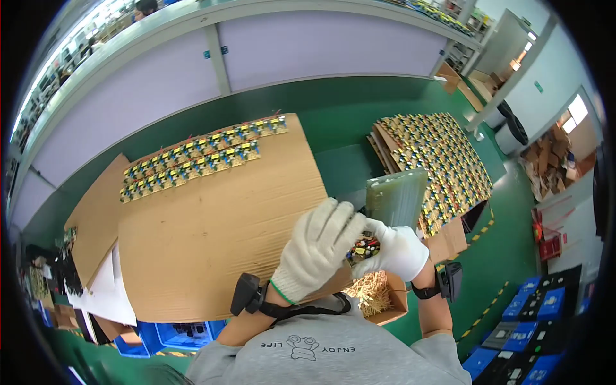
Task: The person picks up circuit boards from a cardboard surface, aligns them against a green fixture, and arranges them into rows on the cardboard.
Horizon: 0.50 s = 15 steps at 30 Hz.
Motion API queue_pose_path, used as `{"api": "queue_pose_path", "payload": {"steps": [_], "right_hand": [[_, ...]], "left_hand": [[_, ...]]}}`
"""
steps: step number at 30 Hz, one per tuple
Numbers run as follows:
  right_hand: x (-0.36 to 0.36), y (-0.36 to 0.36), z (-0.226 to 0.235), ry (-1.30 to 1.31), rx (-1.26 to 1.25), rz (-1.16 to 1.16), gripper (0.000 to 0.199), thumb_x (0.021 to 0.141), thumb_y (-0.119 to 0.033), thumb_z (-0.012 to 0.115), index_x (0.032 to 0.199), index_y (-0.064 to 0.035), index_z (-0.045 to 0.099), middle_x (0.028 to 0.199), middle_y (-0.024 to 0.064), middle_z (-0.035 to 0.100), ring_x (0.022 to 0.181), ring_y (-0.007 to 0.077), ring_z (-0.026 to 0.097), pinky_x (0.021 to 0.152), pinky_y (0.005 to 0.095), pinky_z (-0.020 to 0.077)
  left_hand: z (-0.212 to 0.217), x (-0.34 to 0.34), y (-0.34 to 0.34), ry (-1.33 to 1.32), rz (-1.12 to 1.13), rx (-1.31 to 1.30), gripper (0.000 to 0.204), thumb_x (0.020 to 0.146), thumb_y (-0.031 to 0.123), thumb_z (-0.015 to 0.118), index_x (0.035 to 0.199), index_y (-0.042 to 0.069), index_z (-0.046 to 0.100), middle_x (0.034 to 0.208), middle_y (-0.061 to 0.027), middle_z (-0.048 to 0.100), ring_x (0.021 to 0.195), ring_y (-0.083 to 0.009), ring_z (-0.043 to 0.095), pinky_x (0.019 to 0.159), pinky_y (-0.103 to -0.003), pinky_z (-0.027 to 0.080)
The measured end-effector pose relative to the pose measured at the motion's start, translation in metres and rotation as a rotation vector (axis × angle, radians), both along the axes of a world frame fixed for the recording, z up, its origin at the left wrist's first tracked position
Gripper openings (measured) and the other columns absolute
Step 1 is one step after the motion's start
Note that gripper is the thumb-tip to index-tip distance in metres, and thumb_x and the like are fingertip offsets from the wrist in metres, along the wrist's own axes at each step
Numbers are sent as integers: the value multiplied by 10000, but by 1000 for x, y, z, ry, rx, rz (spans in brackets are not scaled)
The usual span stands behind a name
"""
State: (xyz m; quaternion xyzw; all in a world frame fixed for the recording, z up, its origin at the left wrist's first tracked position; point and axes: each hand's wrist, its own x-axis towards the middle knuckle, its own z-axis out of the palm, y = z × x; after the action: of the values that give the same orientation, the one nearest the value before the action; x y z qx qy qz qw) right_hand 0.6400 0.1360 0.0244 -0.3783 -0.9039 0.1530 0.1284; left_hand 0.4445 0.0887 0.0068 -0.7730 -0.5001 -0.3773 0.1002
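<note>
My left hand (319, 247), in a cream knit glove with a green cuff edge, curls over a small circuit board (366, 248) at the right edge of the cardboard sheet. On the board's other side, my white-gloved right hand (399, 251) is closed around it. The gloves cover most of the board; dark and red parts show between them. Just beyond my hands stands a greenish translucent slab (396, 200); what supports it is hidden. Two rows of joined circuit boards (192, 163) lie along the far left side of the cardboard sheet (212, 256).
A stack to the right carries many board strips (443, 167). Below my hands sits a carton (393, 307) of straw-coloured offcuts. Blue bins (186, 335) stand under the near cardboard edge, and blue and black crates (523, 327) at lower right. A long bench (224, 58) runs behind.
</note>
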Motion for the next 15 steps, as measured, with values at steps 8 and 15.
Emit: {"api": "queue_pose_path", "payload": {"steps": [8,15], "right_hand": [[-31,46,-10,391,-260,-71,440,898,-359,623,1172,-16,578,949,178,684,914,253,673,821,338,526],[-72,49,-24,579,-546,-261,396,978,-312,551,759,16,588,627,32,530,621,72,445,566,282,399]], "left_hand": [[-7,-17,-11,-44,63,-237,587,633,182,755,1175,84,550,850,-36,564,838,-237,582,784,-361,437],[-1,-29,-9,-68,336,-286,653,541,171,809,1144,143,558,986,-44,599,976,-239,573,889,-366,412]]}}
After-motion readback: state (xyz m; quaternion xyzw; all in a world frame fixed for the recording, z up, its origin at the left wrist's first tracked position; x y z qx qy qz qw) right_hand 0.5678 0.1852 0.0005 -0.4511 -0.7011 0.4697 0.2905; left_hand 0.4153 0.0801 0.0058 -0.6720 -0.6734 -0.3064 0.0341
